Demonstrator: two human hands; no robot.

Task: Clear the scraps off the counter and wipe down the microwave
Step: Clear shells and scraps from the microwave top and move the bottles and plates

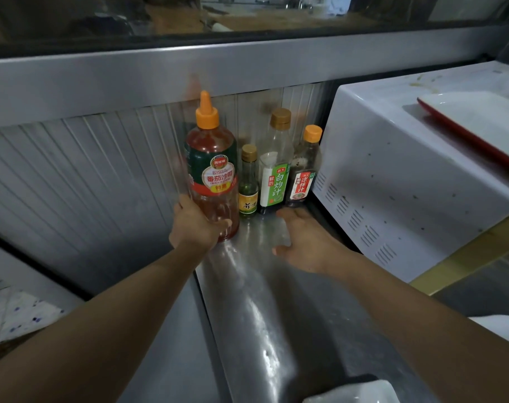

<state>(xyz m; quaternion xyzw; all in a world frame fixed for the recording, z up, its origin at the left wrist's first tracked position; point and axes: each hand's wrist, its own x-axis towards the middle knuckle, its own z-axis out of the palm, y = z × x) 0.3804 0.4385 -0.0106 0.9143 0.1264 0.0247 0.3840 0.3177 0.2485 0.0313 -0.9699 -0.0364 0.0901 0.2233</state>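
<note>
Microwave one, four bottles beside it, left hand fingers gripping ketchup bottle, right hand fingers relaxed

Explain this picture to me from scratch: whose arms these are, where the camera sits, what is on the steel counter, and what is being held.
There is no machine here. The two bare arms belong to a person wearing a wide-angle camera on the head, so this single picture looks forward and down at their own hands.

The left hand grips the base of a tall red sauce bottle with an orange nozzle cap. The right hand hovers open over the shiny steel counter, holding nothing.

Behind it stand a small green bottle with a gold cap, a clear bottle with a green and white label and a dark bottle with an orange cap.

To the right sits a speckled, dirty white microwave, with a white tray with a red edge on top.
</note>
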